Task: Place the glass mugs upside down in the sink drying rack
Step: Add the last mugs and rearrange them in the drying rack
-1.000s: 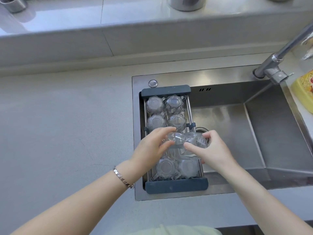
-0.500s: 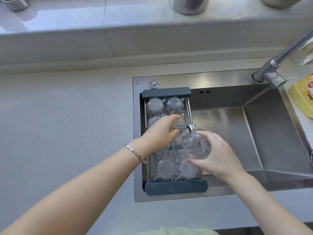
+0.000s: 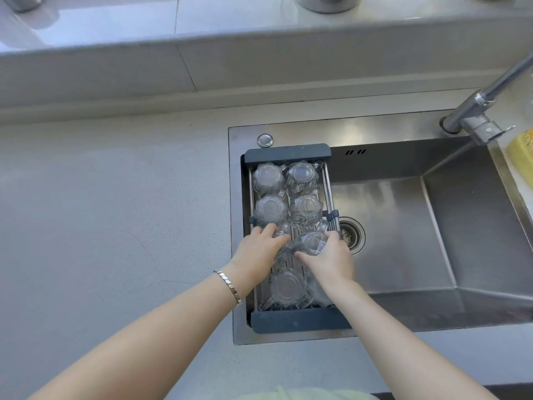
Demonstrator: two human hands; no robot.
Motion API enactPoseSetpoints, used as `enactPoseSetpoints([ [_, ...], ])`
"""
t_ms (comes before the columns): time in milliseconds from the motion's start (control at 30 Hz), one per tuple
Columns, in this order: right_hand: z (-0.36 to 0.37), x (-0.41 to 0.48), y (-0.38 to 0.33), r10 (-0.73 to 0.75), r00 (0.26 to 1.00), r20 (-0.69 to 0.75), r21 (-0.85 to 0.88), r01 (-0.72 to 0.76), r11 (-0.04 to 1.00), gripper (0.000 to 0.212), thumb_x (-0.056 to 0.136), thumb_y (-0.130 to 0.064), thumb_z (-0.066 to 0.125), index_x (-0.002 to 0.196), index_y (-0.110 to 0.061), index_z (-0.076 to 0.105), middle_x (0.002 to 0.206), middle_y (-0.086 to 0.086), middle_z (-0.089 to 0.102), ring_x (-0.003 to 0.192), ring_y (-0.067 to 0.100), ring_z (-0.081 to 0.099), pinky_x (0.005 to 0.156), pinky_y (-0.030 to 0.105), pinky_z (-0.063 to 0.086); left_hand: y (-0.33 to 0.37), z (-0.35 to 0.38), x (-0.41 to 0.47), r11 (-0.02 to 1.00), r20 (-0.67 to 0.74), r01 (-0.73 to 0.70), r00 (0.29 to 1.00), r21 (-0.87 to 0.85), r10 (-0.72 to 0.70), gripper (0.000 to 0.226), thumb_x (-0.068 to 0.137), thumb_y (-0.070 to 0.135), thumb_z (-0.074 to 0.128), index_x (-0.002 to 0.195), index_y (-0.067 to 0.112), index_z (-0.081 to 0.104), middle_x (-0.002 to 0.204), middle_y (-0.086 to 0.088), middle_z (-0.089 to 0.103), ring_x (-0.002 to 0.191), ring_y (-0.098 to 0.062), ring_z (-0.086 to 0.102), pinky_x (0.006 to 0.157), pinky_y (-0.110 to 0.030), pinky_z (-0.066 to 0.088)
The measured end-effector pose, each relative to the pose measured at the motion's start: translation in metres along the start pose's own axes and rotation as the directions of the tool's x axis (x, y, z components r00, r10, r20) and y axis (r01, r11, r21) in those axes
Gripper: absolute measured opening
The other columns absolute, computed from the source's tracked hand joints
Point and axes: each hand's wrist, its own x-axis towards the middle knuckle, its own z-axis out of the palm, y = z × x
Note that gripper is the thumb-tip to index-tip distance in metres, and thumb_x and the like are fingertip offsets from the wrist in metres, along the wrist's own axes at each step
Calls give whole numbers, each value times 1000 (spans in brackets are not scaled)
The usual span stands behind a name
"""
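A dark-framed drying rack (image 3: 288,323) spans the left end of the steel sink. Several clear glass mugs (image 3: 269,180) stand upside down in it, in two columns. In the third row, my left hand (image 3: 258,251) rests on a glass mug (image 3: 281,235) in the left column, which is mostly hidden under my fingers. My right hand (image 3: 330,258) grips another glass mug (image 3: 310,243) in the right column, bottom up and low in the rack. One more inverted mug (image 3: 288,287) sits near the front, between my wrists.
The sink basin (image 3: 403,226) opens to the right of the rack, with a drain (image 3: 352,235) close to my right hand. A chrome faucet (image 3: 484,105) reaches in from the right. A yellow item (image 3: 523,151) lies at the far right edge. Grey countertop (image 3: 115,212) stretches to the left.
My right hand has turned the mug from tilted on its side to bottom up and lowered it into the rack. My left hand has moved down to the mug beside it.
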Motion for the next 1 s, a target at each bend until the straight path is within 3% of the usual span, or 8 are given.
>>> enactPoseSetpoints([
  [200, -6, 3, 10, -126, 986, 114, 46, 121, 992, 78, 77, -31, 72, 141, -13, 32, 135, 10, 53, 126, 27, 47, 102, 35, 41, -3, 7, 0, 1000, -80, -9, 997, 25, 11, 68, 86, 6, 62, 143, 27, 30, 146, -9, 34, 122, -30, 43, 89, -36, 47],
  [333, -17, 10, 19, -155, 962, 226, -72, 175, 982, 87, 75, -46, 70, 145, -18, 27, 141, 9, 48, 133, 27, 38, 107, 38, 36, 4, 13, -13, 998, -198, 7, 980, 64, 5, 86, 55, -5, 80, 132, 17, 50, 132, -20, 52, 111, -36, 57, 86, -41, 51],
  [433, -32, 6, 27, -198, 943, 266, 114, 173, 978, 80, 76, -39, 72, 143, -21, 32, 140, 6, 48, 128, 20, 44, 108, 38, 37, 10, 15, -26, 964, -239, -230, 937, 130, 256, 94, 31, -7, 82, 120, 13, 58, 117, -14, 66, 100, -29, 67, 80, -37, 56],
  [533, -48, -5, 45, -346, 920, 184, 27, 347, 938, 57, 82, -17, 67, 134, -19, 46, 134, 2, 54, 116, 15, 52, 101, 27, 39, 12, 20, -37, 804, -19, -552, 822, 221, 569, 93, 37, 4, 84, 122, 20, 51, 122, -4, 64, 102, -21, 65, 82, -31, 57],
  [667, -50, -23, 62, -479, 803, 354, -198, 565, 801, 52, 80, -14, 62, 129, -26, 51, 138, -6, 44, 129, 16, 41, 109, 29, 34, 24, 20, -33, 653, 289, -627, 777, 424, 559, 84, 69, 12, 78, 140, 20, 32, 147, -13, 33, 134, -34, 34, 108, -46, 36],
  [733, -42, -27, 64, -458, 783, 421, -281, 593, 755, 55, 82, -21, 61, 134, -30, 44, 145, -6, 36, 133, 18, 36, 110, 32, 34, 28, 14, -26, 610, 331, -626, 778, 486, 535, 75, 79, 12, 71, 140, 23, 29, 144, -16, 34, 132, -38, 34, 108, -49, 34],
  [867, -28, -30, 56, -431, 792, 432, -358, 589, 725, 59, 85, -28, 59, 139, -33, 36, 149, -3, 29, 133, 24, 33, 105, 33, 37, 34, -6, -24, 567, 413, -671, 742, 478, 529, 49, 89, 8, 58, 134, 18, 41, 130, -15, 45, 105, -33, 51, 86, -39, 47],
  [1000, -21, -25, 49, -388, 803, 453, -403, 572, 714, 56, 83, -34, 62, 134, -34, 41, 142, 0, 37, 126, 28, 38, 100, 35, 40, 39, -31, -42, 530, 355, -699, 707, 479, 612, 48, 86, 9, 61, 130, 19, 43, 128, -12, 45, 101, -31, 50, 83, -39, 47],
])
